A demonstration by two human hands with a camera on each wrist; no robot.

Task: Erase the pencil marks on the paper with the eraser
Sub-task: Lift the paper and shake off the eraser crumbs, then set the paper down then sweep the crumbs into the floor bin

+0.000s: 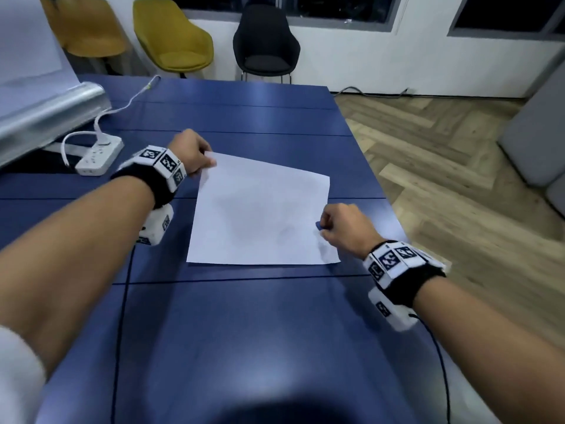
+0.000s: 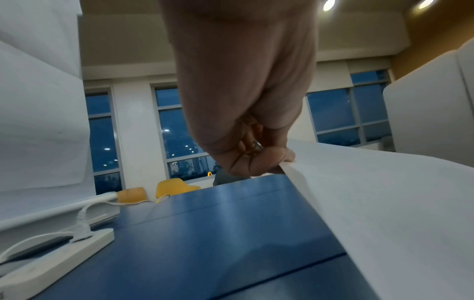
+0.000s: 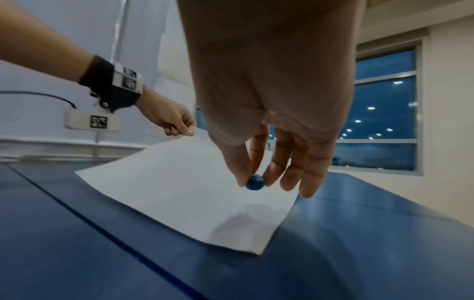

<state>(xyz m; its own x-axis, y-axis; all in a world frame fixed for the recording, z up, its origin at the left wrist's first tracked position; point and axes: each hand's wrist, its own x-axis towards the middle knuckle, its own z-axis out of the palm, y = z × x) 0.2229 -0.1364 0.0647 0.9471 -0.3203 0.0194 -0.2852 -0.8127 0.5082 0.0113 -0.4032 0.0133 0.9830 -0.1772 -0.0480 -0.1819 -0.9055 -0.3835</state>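
One paper [image 1: 260, 209], one eraser [image 3: 254, 182], two hands.

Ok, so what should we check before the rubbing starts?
1. Eraser in hand: ok. The right hand pinches the small blue eraser between thumb and fingertip.
2. Paper held steady: ok. The left hand pinches the far left corner of the paper.
3. Paper lying flat: not ok. That pinched corner is lifted off the blue table.
4. Eraser touching the paper: cannot tell; it sits near the right edge, seemingly just above the sheet.
5. Pencil marks found: cannot tell. Only faint grey smudges show mid-sheet.
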